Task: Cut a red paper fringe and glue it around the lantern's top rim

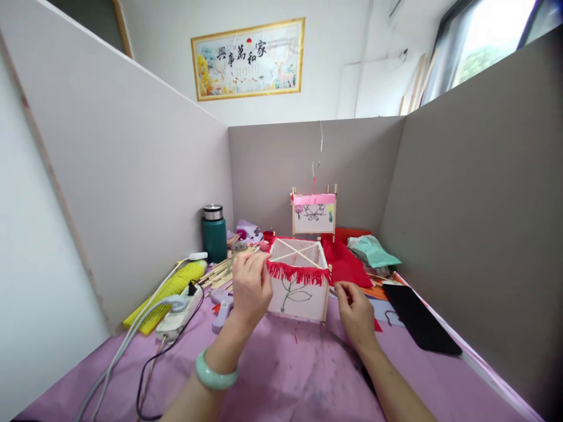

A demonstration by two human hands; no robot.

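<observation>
A small box lantern (pixel 299 293) of wooden sticks and white paper stands on the purple table cover, with a red fringe (pixel 297 272) along its near top edge. My left hand (pixel 250 287) pinches the fringe's left end at the lantern's top left corner. My right hand (pixel 354 310) is beside the lantern's right lower corner, fingers curled together near the fringe's right end; what they pinch is unclear. A finished lantern (pixel 314 212) with a pink top band stands behind.
A green flask (pixel 214 233), loose wooden sticks (pixel 220 271), a power strip (pixel 178 313) with cables, a glue gun (pixel 221 308) and a yellow object (pixel 169 290) lie left. Red paper (pixel 347 264), teal paper (pixel 373 251) and a black tablet (pixel 417 319) lie right. Grey partitions enclose the desk.
</observation>
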